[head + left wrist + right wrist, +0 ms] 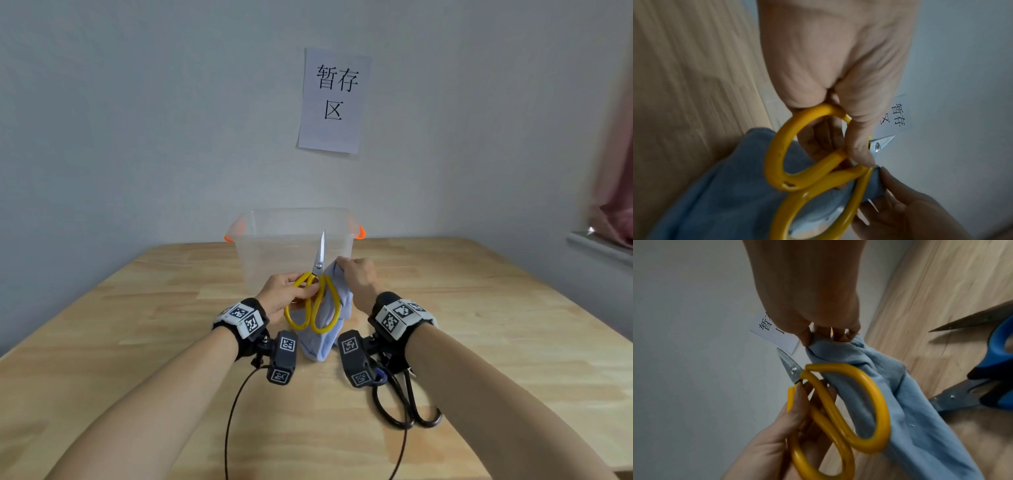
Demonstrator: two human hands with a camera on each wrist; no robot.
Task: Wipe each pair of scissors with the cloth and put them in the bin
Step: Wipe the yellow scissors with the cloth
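My left hand (286, 291) grips the yellow-handled scissors (317, 301) near the pivot, blades shut and pointing up toward the wall. In the left wrist view the thumb (859, 146) presses on the yellow handle (781, 155). My right hand (356, 274) pinches the top of a light blue cloth (337, 308), which hangs beside and behind the yellow handles (849, 402), its lower end near the table. The cloth (900, 402) touches the right handle loop. A clear plastic bin (291, 246) with orange latches stands just behind both hands.
Black-handled scissors (407, 407) lie on the wooden table (137, 325) under my right wrist. Blue-handled scissors (995, 353) lie on the table beside the cloth. A paper sign (334, 101) hangs on the wall. Cables trail from both wrist cameras.
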